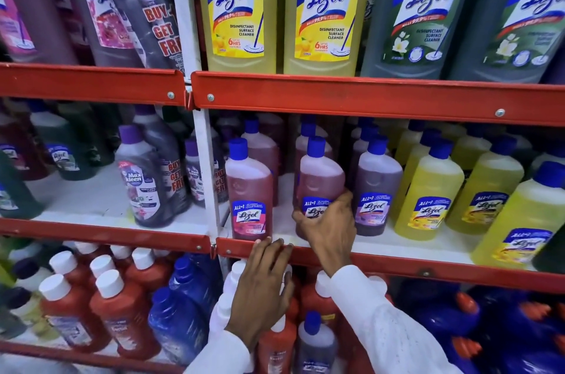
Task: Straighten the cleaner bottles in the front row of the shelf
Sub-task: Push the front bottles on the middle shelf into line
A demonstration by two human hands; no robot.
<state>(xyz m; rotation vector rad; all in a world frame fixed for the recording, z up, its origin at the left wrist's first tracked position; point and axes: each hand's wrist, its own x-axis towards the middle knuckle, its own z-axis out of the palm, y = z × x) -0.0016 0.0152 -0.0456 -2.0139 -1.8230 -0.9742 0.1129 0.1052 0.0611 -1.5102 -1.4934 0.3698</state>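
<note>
On the middle shelf [397, 265] stands a front row of small blue-capped cleaner bottles. My right hand [328, 225] grips the lower half of a pink bottle [321, 178], which leans a little to the left. A second pink bottle [248, 190] stands upright at the row's left end, close to the shelf lip. My left hand [264, 288] rests flat against the red shelf edge just below that bottle, fingers spread and holding nothing. To the right stand a purple bottle [376, 187] and several yellow bottles [431, 196].
A white upright post [208, 178] borders the row on the left. Large yellow and green bottles [241, 6] fill the shelf above. Red, blue and white-capped bottles [122, 306] crowd the shelf below. More bottles stand behind the front row.
</note>
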